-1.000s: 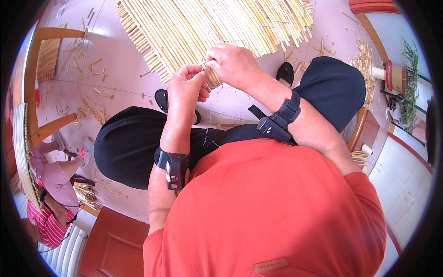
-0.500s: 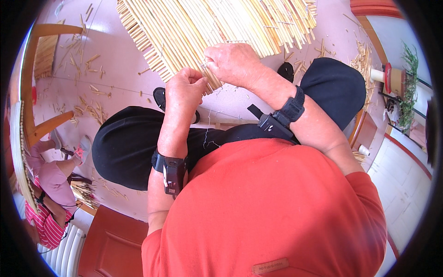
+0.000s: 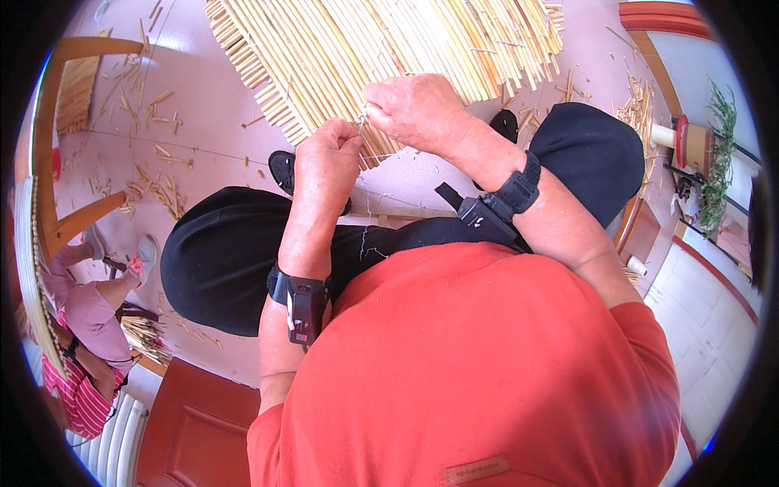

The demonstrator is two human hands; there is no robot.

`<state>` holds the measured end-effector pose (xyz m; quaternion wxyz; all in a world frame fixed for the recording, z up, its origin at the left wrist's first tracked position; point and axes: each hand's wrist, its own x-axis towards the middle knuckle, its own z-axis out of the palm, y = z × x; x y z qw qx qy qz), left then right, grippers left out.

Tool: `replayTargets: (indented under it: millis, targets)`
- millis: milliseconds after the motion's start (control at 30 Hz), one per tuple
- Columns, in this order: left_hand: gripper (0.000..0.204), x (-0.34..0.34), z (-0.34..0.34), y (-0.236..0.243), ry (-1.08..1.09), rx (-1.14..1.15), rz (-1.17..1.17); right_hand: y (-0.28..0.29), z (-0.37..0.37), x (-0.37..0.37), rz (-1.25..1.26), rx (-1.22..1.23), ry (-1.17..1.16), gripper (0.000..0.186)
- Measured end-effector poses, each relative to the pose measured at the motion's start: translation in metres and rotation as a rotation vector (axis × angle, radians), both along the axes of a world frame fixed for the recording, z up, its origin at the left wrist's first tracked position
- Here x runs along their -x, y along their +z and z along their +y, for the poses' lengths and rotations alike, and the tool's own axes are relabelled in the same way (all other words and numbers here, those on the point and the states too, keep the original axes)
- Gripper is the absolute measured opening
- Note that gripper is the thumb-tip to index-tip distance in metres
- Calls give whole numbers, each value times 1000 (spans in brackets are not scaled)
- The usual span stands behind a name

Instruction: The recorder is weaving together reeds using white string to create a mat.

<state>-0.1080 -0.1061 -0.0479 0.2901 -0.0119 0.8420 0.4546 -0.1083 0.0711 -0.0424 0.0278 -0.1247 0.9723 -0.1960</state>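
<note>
A large mat of pale yellow reeds (image 3: pixel 308 45) fills the top middle, its sticks bound by thin cords. At its near edge my left hand (image 3: pixel 329 162) pinches a thin whitish string (image 3: pixel 361 119), fingertips against the reed ends. My right hand (image 3: pixel 418 109), slightly higher and to the right, is curled closed over the mat beside the string; what its fingertips grip is partly hidden. Loose threads (image 3: pixel 369 243) lie across my black-trousered lap. Black straps with boxy devices are on both forearms.
Reed offcuts (image 3: pixel 166 191) are scattered on the pink tiled floor. A wooden chair (image 3: pixel 89 215) stands left, with a seated person in striped top and pink trousers (image 3: pixel 93 316) beyond. A red door or panel (image 3: pixel 187 430) is lower left; a plant (image 3: pixel 718 162) and spool (image 3: pixel 637 265) are at right.
My right hand has shifted slightly up and right, and the mat a little rightward. My left hand's fingers are more bunched together at the mat's edge.
</note>
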Motion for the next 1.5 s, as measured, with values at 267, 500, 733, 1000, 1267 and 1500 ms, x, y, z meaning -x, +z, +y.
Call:
replayTargets:
  millis: [267, 500, 733, 1000, 1267, 1500]
  targets:
    - [9, -4, 2, 6, 159, -308, -181, 2, -2, -2, 37, 25, -25, 15]
    - [7, -3, 1, 13, 229, -493, -360, -5, -3, -3, 83, 32, -35, 15]
    - [10, 2, -3, 15, 294, -595, -531, -3, -2, -4, 80, 59, -62, 16]
    - [14, -3, -4, 20, 137, -515, -633, 4, 6, 3, -8, 7, 22, 20]
    - [16, -11, 10, 5, 209, -480, -395, -1, 4, 7, -18, -56, 74, 26]
    - [15, -10, 8, 3, 203, -569, -421, 3, 2, 8, -65, -119, 86, 31]
